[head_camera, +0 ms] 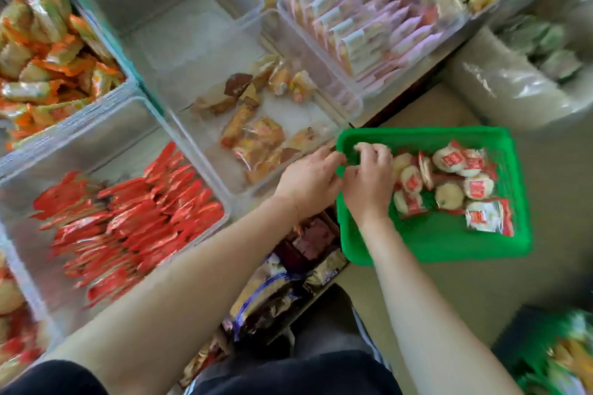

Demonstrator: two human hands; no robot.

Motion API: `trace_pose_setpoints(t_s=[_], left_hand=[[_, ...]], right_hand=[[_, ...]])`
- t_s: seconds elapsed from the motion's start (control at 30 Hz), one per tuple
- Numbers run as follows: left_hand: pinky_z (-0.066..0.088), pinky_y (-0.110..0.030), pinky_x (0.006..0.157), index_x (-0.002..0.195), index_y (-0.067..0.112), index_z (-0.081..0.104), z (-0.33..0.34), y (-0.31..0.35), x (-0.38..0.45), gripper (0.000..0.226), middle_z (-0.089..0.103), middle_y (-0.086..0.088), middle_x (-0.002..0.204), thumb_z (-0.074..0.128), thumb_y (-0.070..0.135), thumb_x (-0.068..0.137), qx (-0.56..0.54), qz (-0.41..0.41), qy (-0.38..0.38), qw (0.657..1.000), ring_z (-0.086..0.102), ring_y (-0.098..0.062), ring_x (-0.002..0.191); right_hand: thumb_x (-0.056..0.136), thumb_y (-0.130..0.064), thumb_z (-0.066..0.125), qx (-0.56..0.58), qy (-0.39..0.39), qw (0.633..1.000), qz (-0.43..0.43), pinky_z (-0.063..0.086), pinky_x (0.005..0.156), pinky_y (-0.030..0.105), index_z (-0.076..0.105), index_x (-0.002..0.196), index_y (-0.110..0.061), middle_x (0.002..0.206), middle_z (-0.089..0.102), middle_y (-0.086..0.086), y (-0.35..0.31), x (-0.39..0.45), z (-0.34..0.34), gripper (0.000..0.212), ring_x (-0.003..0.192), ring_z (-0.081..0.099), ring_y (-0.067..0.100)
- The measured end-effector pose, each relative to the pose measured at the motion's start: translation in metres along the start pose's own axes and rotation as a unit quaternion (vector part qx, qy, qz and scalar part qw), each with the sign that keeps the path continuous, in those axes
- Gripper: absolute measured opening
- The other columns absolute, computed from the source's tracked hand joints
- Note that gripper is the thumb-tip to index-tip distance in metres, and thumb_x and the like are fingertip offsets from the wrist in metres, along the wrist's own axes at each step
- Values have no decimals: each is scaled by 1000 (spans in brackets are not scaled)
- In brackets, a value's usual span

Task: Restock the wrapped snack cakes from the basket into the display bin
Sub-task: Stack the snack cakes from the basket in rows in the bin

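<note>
Both bare forearms reach forward and slightly inward, meeting at the near-left corner of the green basket (433,244), which sits on the floor (481,282). The left hand (309,181) comes in from the lower left with its back turned up; its fingers (330,159) are curled and point toward the basket's left rim, touching or almost touching it, and motion blur keeps me from telling whether they hold the rim or anything else. The right hand (369,179) is inside the basket, wrist bent down, knuckles raised, its fingers (373,149) curled over at the far-left corner of the basket; whether they pinch something there cannot be told either. Just to the right of the right hand's fingers lie the wrapped snack cakes (449,183), round pale cakes in clear wrappers with red labels, heaped in the middle and right part of the basket, the nearest one touching or nearly touching the back of the hand. Beyond the left hand's fingers, up and to the left, is a clear display bin (199,51) holding a few scattered orange and brown packets at its near end. To the left of both forearms another clear bin (96,138) is packed with red-wrapped packets (128,221). Farther from the fingers, toward the top, a bin holds upright pink-wrapped packs (369,26), and one at the far left holds orange-edged packets (48,58). Below the left forearm, bagged goods (282,289) lie on a low shelf.
</note>
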State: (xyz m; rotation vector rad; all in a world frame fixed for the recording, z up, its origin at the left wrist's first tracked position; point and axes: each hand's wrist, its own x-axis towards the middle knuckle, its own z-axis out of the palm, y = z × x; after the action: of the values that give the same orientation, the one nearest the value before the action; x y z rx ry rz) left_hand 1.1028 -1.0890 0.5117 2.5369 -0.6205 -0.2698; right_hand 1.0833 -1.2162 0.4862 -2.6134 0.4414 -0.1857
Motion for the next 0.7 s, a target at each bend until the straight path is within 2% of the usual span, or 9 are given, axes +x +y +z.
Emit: trace_pose_setpoints(t_s=[0.1, 0.17, 0.27, 0.37, 0.4, 0.47, 0.57, 0.63, 0.7], left_hand=[[51, -40, 77, 115, 13, 62, 48, 29, 37, 32, 60, -9, 110, 50, 25, 88, 6, 24, -83, 996, 60, -32, 97], [49, -39, 85, 118, 13, 62, 79, 42, 58, 33, 60, -11, 114, 53, 22, 88, 1, 12, -135, 991, 58, -32, 105], [47, -37, 89, 123, 16, 60, 121, 51, 80, 36, 57, -9, 122, 51, 20, 89, 10, -26, -189, 982, 56, -31, 112], [45, -35, 89, 123, 17, 60, 149, 48, 87, 34, 57, -8, 122, 51, 20, 90, 8, -59, -212, 975, 56, -30, 111], [44, -34, 90, 122, 17, 61, 155, 46, 87, 33, 57, -8, 121, 51, 19, 90, 3, -72, -218, 973, 56, -29, 111], [45, -33, 92, 119, 19, 63, 164, 42, 86, 32, 58, -8, 119, 51, 19, 90, -2, -103, -227, 968, 57, -28, 109], [44, -31, 91, 115, 21, 66, 171, 37, 87, 30, 61, -6, 120, 50, 20, 90, -4, -146, -245, 958, 57, -27, 109], [44, -28, 89, 115, 21, 67, 174, 36, 88, 29, 64, -4, 121, 49, 21, 92, -27, -181, -255, 950, 58, -25, 111], [44, -26, 86, 113, 20, 68, 175, 40, 90, 28, 67, -3, 118, 49, 22, 93, -56, -212, -244, 945, 59, -24, 109]], right_hand=[[78, -3, 56, -7, -27, 995, 97, 46, 84, 44, 60, 112, -5, 115, 53, 18, 70, 17, 0, 34, 102, 53, 38], [81, -4, 58, -21, -67, 984, 161, 46, 85, 41, 54, 119, -5, 121, 50, 19, 118, 25, 9, 38, 105, 52, 37], [88, -12, 62, -22, -142, 960, 240, 49, 93, 45, 35, 142, -15, 135, 42, 20, 179, 31, 30, 60, 117, 49, 38], [88, -24, 69, -38, -258, 937, 233, 43, 99, 56, 10, 151, -36, 149, 26, 23, 214, 31, 51, 87, 130, 36, 44], [87, -27, 72, -53, -273, 935, 220, 42, 100, 57, 3, 151, -39, 152, 23, 24, 220, 30, 56, 95, 132, 33, 45], [85, -31, 73, -82, -254, 942, 203, 44, 95, 56, -3, 152, -39, 152, 24, 26, 225, 32, 63, 102, 131, 33, 46], [85, -34, 73, -95, -235, 945, 205, 47, 91, 55, -3, 153, -38, 153, 24, 26, 227, 38, 67, 102, 133, 31, 45], [86, -31, 72, -67, -227, 948, 215, 50, 85, 50, 2, 153, -38, 153, 26, 24, 228, 41, 66, 97, 132, 32, 44], [85, -31, 72, 15, -217, 944, 249, 50, 80, 44, 10, 151, -40, 146, 33, 19, 227, 42, 63, 91, 124, 41, 40]])
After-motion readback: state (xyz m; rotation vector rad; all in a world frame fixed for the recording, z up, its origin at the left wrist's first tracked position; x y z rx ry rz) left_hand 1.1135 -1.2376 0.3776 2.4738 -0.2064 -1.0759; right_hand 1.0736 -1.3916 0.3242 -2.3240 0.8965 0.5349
